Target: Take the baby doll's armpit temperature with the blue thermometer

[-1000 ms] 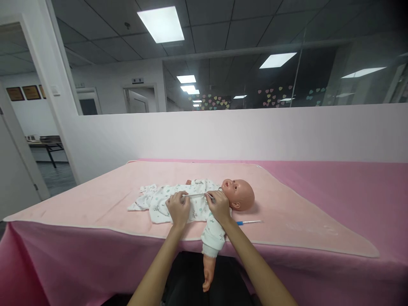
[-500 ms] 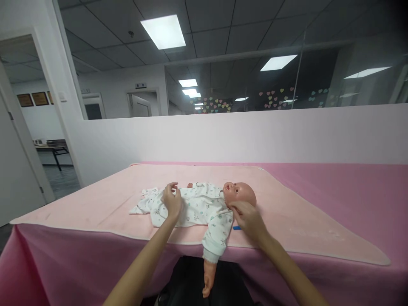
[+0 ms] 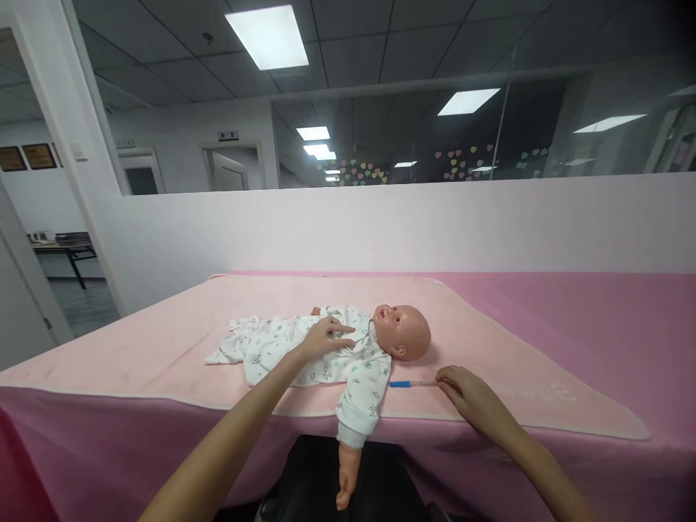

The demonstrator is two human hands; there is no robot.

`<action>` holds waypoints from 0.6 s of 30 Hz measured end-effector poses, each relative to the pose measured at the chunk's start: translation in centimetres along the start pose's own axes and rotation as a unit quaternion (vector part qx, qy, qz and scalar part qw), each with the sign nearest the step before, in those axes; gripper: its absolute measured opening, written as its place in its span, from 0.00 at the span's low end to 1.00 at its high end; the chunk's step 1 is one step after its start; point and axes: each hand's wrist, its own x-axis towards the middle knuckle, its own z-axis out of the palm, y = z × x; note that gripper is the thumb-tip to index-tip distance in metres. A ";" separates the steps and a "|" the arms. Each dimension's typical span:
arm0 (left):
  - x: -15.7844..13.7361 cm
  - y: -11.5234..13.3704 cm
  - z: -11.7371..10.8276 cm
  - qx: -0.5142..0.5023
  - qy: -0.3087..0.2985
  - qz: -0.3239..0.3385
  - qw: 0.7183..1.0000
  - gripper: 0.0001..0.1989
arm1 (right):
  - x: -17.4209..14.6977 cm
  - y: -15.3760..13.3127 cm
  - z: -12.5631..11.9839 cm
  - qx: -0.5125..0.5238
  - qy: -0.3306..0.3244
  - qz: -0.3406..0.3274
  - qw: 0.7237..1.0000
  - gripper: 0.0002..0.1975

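Note:
A baby doll [image 3: 403, 333] lies on its back, its head to the right. It wears a white printed sleepsuit [image 3: 364, 384], and one bare arm [image 3: 348, 471] hangs over the table's front edge. My left hand [image 3: 329, 338] is over the doll's chest with thumb and fingers apart; whether it touches the cloth is hard to tell. Beside the doll's shoulder lies a slim clear thermometer [image 3: 401, 384] with a blue end pointing left. At its right end, the fingers of my right hand [image 3: 462, 390] are pinched together on it, hiding that tip.
A peach blanket [image 3: 522, 370] with a pale edge spreads under the doll, over a pink table cover [image 3: 625, 326]. Behind stands a low white wall [image 3: 435, 232] topped by glass panes. To the left is a doorway with a small table [image 3: 65, 248] beyond it.
My right hand has left the doll's cheek and moved right and down to the thermometer. My left hand has slid right from the doll's lower body to its chest. The view has shifted slightly.

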 end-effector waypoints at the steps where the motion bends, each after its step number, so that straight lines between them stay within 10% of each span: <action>1: 0.0 -0.1 -0.1 -0.011 -0.021 0.011 1.000 0.20 | -0.1 -0.2 -0.3 0.009 -0.003 0.008 1.000 0.12; 5: 0.6 -0.4 -0.3 -0.026 -0.059 0.016 0.998 0.15 | -0.2 -1.3 -1.9 0.043 0.008 0.019 0.999 0.12; 12: 4.5 0.2 -1.8 0.029 0.022 -0.197 0.980 0.11 | 3.9 -6.5 -5.1 0.077 0.097 -0.033 0.992 0.12; 18: 6.6 1.6 -2.5 0.135 0.100 -0.139 0.976 0.13 | 10.2 -10.6 -2.2 -0.031 0.147 -0.079 0.986 0.11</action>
